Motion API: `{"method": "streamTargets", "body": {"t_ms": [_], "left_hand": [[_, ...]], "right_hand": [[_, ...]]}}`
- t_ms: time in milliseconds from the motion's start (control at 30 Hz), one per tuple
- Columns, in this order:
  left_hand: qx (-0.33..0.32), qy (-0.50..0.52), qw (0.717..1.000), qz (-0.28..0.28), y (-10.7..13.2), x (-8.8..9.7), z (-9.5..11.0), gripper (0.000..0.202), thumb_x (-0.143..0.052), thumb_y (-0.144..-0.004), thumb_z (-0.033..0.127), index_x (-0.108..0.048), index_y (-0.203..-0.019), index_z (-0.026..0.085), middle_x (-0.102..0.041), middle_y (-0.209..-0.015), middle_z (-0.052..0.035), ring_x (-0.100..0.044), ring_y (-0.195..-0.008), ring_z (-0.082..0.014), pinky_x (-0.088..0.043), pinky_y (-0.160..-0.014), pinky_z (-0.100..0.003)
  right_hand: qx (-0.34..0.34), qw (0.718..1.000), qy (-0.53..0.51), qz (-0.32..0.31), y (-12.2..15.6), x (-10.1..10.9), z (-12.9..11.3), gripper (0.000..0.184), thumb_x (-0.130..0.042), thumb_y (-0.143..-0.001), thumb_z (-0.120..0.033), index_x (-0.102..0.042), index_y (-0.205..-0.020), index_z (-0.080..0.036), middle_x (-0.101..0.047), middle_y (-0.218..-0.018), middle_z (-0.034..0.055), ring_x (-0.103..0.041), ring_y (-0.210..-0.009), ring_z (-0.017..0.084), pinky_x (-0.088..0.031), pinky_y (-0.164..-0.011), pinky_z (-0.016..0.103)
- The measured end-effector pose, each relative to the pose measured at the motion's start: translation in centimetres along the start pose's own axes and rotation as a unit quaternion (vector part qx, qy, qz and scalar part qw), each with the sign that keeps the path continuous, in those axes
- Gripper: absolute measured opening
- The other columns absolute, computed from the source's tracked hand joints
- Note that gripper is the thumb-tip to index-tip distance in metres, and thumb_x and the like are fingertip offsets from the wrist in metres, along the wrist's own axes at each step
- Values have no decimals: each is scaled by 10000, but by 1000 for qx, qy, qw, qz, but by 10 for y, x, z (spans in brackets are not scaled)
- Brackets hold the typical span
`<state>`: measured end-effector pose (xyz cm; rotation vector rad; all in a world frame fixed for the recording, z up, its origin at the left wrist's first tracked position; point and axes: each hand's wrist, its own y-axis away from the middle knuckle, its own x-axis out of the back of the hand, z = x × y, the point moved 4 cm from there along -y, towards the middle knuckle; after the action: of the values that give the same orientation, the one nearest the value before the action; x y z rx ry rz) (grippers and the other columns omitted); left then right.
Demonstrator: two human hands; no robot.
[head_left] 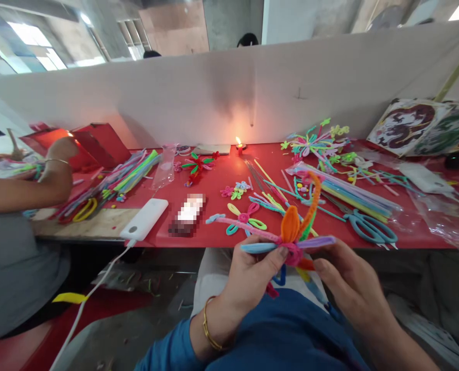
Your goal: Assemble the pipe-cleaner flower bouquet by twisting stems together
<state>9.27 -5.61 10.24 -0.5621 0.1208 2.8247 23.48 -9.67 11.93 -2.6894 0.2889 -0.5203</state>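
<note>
Both my hands hold a pipe-cleaner flower point(291, 234) in front of the red table's point(214, 180) near edge. It has an orange loop petal, a pink twisted centre, blue, lilac and pink stems sticking out sideways, and an orange stem curving upward. My left hand point(248, 275) grips it from the left, thumb pressed on the pink centre. From the right, the fingers of my right hand point(349, 281) pinch under the centre. A gold bangle sits on my left wrist.
On the table lie teal scissors point(370, 226), a bag of pipe cleaners point(349, 193), finished flowers point(244, 219), a lit candle point(239, 147), a white power bank point(144, 219) with cable, and a blurred packet point(186, 214). Another person's arm point(24, 188) works at far left. A white partition backs the table.
</note>
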Motion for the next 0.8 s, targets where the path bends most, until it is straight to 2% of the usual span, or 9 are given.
{"method": "streamTargets", "body": {"t_ms": [67,167,300,433,567,700,800], "left_hand": [[3,18,1000,-24,1,-7,2,106,-686,-637,234,-624,-697,173,-580,-623,23,-514,-588,-90,-424,-565,-212],[35,29,998,-50,3,-11,-1,120,-691,-617,229,-633,-705,174,-574,-626,23,-506,-568,-91,-428,-559,-225],[57,-17,998,-30,1,-1,-6,121,-682,-605,239,-618,-615,136,-513,-559,29,-437,-521,-65,-379,-498,-189],[72,-63,995,-28,-2,6,-10,141,-646,-598,227,-570,-542,123,-437,-494,43,-376,-481,-53,-324,-449,-177],[64,-104,992,-28,-4,4,-8,132,-578,-607,196,-519,-510,128,-374,-464,55,-325,-450,-45,-285,-419,-177],[36,-146,988,-36,-3,1,-3,125,-517,-601,154,-475,-485,139,-338,-432,62,-296,-422,-42,-247,-397,-179],[42,-137,989,-38,-2,1,-4,123,-504,-581,145,-456,-467,147,-314,-420,68,-276,-412,-41,-227,-392,-183]], "right_hand": [[-91,993,-56,-58,-1,-6,6,155,-559,-754,-338,-592,-827,-206,-638,-716,28,-607,-616,172,-494,-523,255],[-159,981,-100,-57,-3,-10,11,185,-603,-720,-356,-619,-816,-199,-666,-706,32,-631,-655,186,-512,-560,255],[-211,969,-120,-54,-2,-12,18,221,-617,-690,-395,-636,-758,-186,-672,-681,40,-627,-624,190,-517,-560,273],[-226,967,-98,-68,-2,-10,21,223,-618,-682,-390,-628,-745,-177,-666,-666,36,-616,-616,185,-505,-553,267],[-245,958,-116,-94,-4,-13,18,209,-613,-687,-370,-627,-752,-172,-673,-694,37,-603,-599,166,-485,-514,240],[-262,953,-143,-59,-4,-16,14,200,-634,-665,-352,-633,-754,-172,-661,-654,26,-586,-576,154,-460,-482,224],[-269,947,-167,-46,-3,-18,12,177,-657,-640,-330,-628,-707,-169,-653,-650,16,-569,-555,136,-457,-495,222]]}}
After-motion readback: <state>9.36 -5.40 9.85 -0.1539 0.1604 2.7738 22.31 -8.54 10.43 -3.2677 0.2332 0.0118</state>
